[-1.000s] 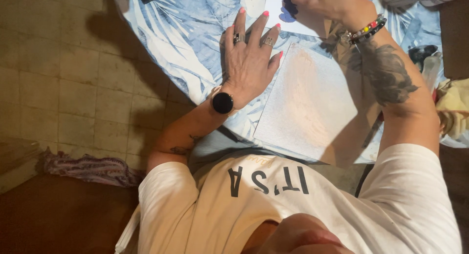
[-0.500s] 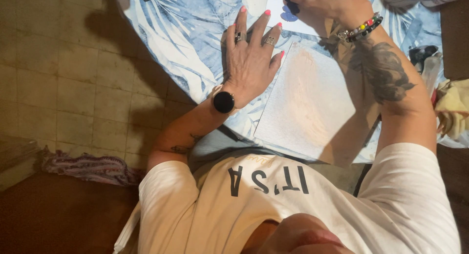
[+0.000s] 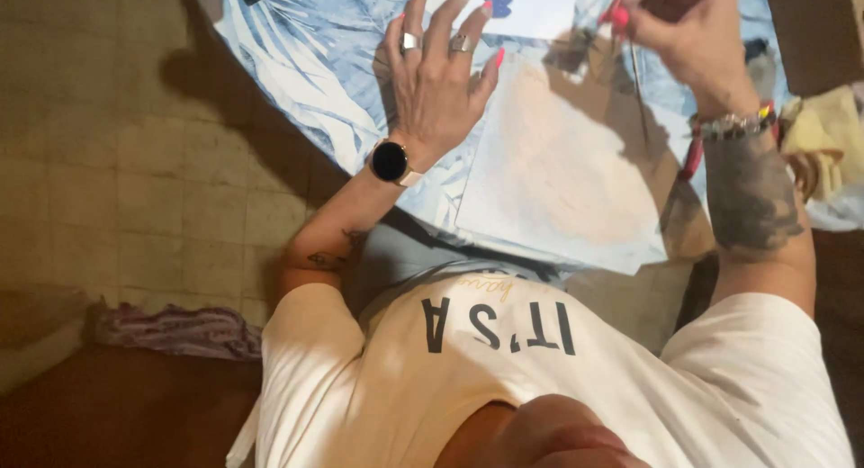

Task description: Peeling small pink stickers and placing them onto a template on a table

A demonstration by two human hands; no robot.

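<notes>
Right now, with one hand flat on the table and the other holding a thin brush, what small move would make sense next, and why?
Probably lower the thin brush onto the pale peach-washed painting sheet: the right hand holds it just above the sheet's top edge, while the left hand lies spread beside it on the blue leaf-patterned tablecloth.

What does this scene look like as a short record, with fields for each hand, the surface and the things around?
left hand: the left hand lies flat, fingers spread, on the tablecloth beside the canvas; rings, dark round watch
right hand: the right hand holds a thin brush above the canvas
canvas: pale canvas, washed in faint peach, lying flat
surface: blue and white leaf-print tablecloth
floor: beige tiles, a crumpled purple cloth
</notes>
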